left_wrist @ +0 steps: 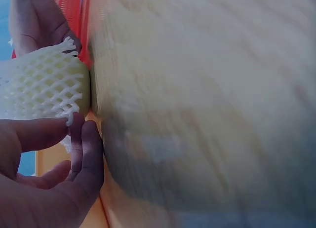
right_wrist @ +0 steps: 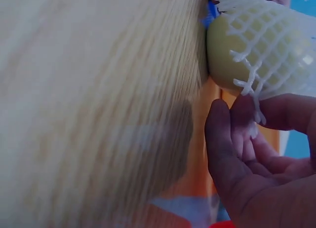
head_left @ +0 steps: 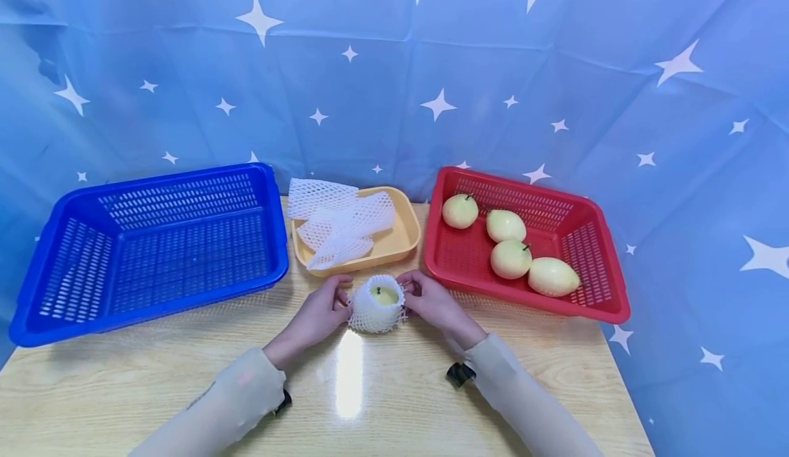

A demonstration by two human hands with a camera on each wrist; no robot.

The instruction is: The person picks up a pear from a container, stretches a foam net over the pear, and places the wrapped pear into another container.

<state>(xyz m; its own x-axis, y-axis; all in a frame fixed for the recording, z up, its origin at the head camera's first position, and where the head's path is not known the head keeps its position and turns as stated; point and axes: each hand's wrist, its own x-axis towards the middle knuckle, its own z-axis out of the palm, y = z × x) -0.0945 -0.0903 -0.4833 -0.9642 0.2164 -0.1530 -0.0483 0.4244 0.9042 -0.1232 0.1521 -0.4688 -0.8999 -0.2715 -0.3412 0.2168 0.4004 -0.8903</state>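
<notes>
A pale yellow-green pear (head_left: 385, 295) stands on the table, stem up, inside a white foam net sleeve (head_left: 372, 316). The sleeve surrounds its sides and leaves the stem end visible from above. On one side, my left hand (head_left: 318, 312) pinches the net's lower edge between thumb and fingertips. Opposite it, my right hand (head_left: 435, 302) pinches the net's edge near the table, with a strand between thumb and finger in the right wrist view. Below the net's edge, the bottom of the pear (right_wrist: 222, 57) shows bare.
Behind the hands, a yellow tray (head_left: 403, 227) holds several white foam nets (head_left: 342, 214). A blue basket (head_left: 185, 244) stands at left with nothing in it. The red basket (head_left: 453, 262) at right holds several pears (head_left: 510, 260). A starry blue cloth (head_left: 370, 73) hangs behind the table.
</notes>
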